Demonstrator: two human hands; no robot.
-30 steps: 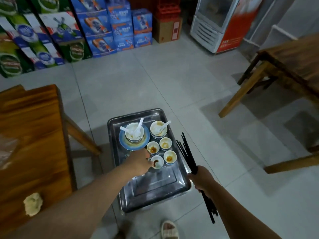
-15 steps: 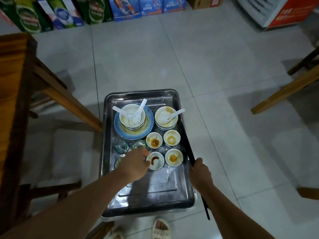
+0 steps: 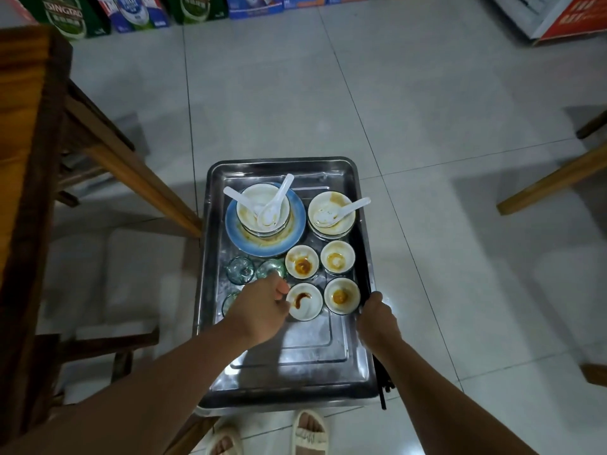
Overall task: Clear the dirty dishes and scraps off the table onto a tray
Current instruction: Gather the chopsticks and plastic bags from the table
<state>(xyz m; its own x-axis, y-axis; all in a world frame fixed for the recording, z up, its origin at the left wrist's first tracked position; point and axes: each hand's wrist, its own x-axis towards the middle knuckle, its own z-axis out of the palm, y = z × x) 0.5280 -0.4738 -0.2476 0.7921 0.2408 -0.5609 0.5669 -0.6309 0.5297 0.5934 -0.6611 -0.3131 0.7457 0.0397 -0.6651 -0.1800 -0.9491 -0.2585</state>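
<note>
Head view: tray (image 3: 282, 372) holds stained bowls (image 3: 341, 295); glasses (image 3: 241, 270).

Both forearms reach forward and down. The left hand (image 3: 262, 307) hovers over the tray's (image 3: 295, 372) middle, fingers curled, thumb tip showing. The right hand (image 3: 376, 320) sits at its right edge, fingers curled under.
</note>
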